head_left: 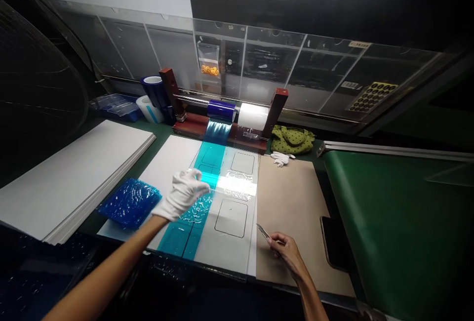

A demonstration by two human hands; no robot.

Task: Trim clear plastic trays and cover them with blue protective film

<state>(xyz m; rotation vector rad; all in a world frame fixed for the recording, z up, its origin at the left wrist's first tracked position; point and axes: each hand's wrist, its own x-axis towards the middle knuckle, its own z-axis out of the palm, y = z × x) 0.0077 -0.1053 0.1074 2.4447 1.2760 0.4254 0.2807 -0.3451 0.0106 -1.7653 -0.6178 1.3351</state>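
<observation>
My left hand [183, 194] wears a white cotton glove and lies on a strip of clear blue protective film [207, 178] over a white panel [231, 242]; its fingers are together and I cannot tell whether they grip the film. My bare right hand [283, 252] holds a slim scalpel [263, 232] by its handle, above a tan cardboard sheet [292, 212] and just right of the panel's edge. The film runs down from a blue roll [221, 110] on a wooden-ended roller stand [229, 131]. Dark rounded-rectangle outlines mark the panel.
A crumpled wad of blue film [129, 202] lies left of my left hand, beside a stack of white boards [70, 173]. Behind stand tape rolls [152, 91], a green dotted bag [292, 139] and spare white gloves [280, 158]. A phone [333, 242] lies by a green belt [392, 232].
</observation>
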